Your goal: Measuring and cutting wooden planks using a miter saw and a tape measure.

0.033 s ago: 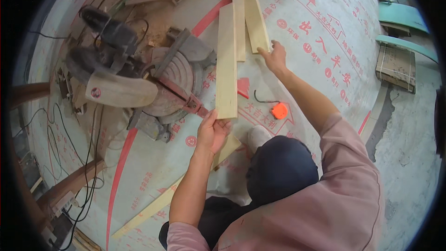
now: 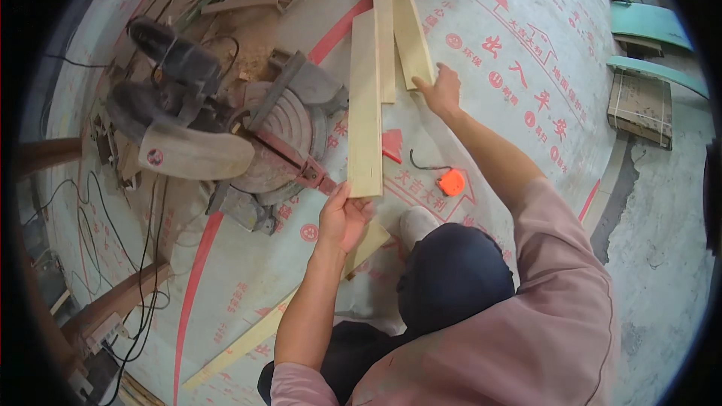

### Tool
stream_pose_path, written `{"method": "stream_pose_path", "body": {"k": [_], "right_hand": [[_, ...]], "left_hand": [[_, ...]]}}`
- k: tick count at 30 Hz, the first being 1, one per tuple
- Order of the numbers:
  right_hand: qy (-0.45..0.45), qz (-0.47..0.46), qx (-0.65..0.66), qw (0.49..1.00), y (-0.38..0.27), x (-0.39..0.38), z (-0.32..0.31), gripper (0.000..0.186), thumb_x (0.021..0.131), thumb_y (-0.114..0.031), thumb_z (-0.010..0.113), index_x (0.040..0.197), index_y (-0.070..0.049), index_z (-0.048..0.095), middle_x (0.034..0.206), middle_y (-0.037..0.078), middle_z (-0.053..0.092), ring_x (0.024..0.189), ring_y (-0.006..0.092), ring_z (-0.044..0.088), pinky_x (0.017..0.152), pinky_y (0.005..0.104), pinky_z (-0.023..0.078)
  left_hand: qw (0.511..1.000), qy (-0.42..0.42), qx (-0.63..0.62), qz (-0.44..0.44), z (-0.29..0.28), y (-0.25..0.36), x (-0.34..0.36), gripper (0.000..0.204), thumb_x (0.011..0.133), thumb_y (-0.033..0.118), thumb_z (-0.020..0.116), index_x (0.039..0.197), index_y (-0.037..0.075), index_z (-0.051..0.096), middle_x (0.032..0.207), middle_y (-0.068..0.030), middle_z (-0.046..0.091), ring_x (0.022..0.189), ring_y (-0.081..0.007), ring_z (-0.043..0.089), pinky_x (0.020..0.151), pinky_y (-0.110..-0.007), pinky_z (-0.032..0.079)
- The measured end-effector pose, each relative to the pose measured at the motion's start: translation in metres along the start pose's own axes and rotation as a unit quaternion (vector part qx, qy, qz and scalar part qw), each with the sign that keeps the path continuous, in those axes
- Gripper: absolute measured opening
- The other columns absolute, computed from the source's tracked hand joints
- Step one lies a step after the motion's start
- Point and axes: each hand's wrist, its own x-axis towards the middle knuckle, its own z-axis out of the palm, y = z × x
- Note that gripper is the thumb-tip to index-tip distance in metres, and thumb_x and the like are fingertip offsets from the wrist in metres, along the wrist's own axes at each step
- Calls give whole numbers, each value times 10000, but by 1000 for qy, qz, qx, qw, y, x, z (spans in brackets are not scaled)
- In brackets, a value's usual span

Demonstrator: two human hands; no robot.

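Observation:
A long pale plywood strip point(image 2: 365, 105) points away from me, its near end held in my left hand point(image 2: 346, 218). The thumb lies at its edge and the fingers curl beneath. My right hand point(image 2: 442, 90) grips the near corner of another plywood strip point(image 2: 411, 34), which leans at an angle farther off to the right. Between these two lies a third strip point(image 2: 384, 0), partly covered by the left one. An orange tape measure point(image 2: 451, 182) with a dark strap rests on the floor below my right forearm.
A dusty miter saw point(image 2: 195, 135) stands close on the left, with wood offcuts point(image 2: 241, 4) and sawdust behind it. Black cables point(image 2: 147, 286) run at lower left. Another long strip point(image 2: 256, 334) lies beside my left forearm. At far right sits a strapped carton point(image 2: 641, 105).

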Motion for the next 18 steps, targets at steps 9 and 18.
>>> {"method": "stream_pose_path", "body": {"k": [9, 18], "right_hand": [[-110, 88, -45, 989, -25, 40, 22, 567, 795, -193, 773, 1245, -3, 485, 1200, 264, 597, 1148, 448, 597, 956, 473, 519], [-176, 170, 377, 893, -49, 46, 13, 485, 861, -94, 644, 1281, -22, 414, 1173, 230, 565, 1019, 371, 659, 839, 463, 564]], "left_hand": [[1000, 12, -4, -2, 15, 17, -15, 288, 1041, 250, 500, 1234, 63, 602, 1169, -89, 693, 962, -206, 660, 751, -360, 502], [998, 0, 56, 6, 12, 29, -19, 335, 1040, 258, 518, 1349, 130, 505, 1256, -81, 665, 1079, -247, 681, 894, -469, 548]]}}
